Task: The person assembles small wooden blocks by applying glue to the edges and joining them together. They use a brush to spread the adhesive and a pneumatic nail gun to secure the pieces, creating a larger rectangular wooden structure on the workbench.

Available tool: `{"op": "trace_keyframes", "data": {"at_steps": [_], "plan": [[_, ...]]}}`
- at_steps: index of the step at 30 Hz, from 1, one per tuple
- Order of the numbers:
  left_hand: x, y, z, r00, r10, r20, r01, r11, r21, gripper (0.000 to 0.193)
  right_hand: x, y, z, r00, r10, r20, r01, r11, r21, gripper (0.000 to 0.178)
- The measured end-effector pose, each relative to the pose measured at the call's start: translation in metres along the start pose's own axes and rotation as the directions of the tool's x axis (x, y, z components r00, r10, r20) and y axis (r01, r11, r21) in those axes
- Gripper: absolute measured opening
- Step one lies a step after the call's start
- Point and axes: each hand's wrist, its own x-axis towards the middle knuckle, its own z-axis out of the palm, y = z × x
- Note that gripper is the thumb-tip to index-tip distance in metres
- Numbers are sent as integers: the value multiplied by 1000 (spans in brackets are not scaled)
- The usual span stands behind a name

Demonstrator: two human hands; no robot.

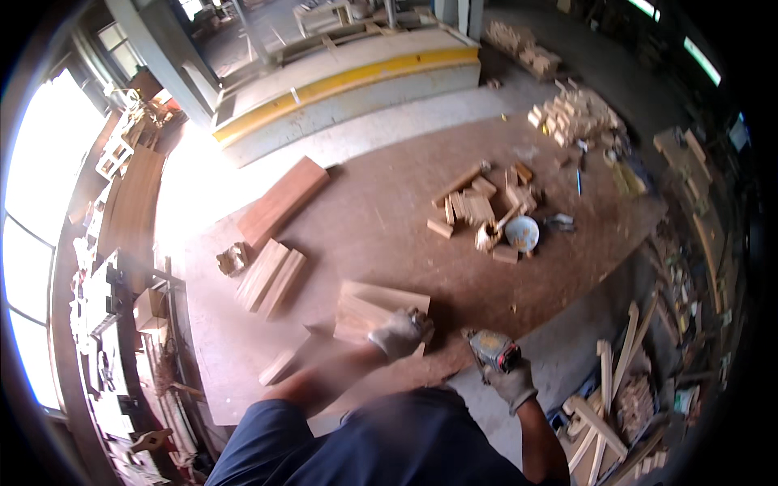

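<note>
My left hand [397, 334], in a pale work glove with dark fingertips, lies on a pale wooden assembly [369, 306] near the table's front edge. Its fingers curl over the right end of the wood; some detail there is blurred. To the right, just past the table edge, my gloved right hand [512, 387] grips a handheld power tool [493, 350] with a grey-yellow body and a black-and-red rear end. The tool stands apart from the wood, its exact kind unclear. Left of the assembly lie joined wood strips [271, 277] and a small wood block [278, 367].
On the brown table [389, 202] lie a reddish board [284, 198], a small open container [232, 259], a heap of wood blocks [472, 207] and a white bowl [522, 233]. Wood offcuts [604, 421] crowd the lower right. A long yellow-edged bench [348, 85] stands beyond.
</note>
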Motion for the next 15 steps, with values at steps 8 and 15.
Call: {"op": "trace_keyframes", "data": {"at_steps": [8, 15], "plan": [[2, 12, -1, 981, -187, -48, 171, 958, -232, 17, 7, -72, -9, 997, 76, 18, -75, 997, -20, 22], [0, 13, -17, 978, -205, -34, 190, 949, -253, 25, 30, -56, -18, 998, 16, 53, -9, 991, -130, 25]]}}
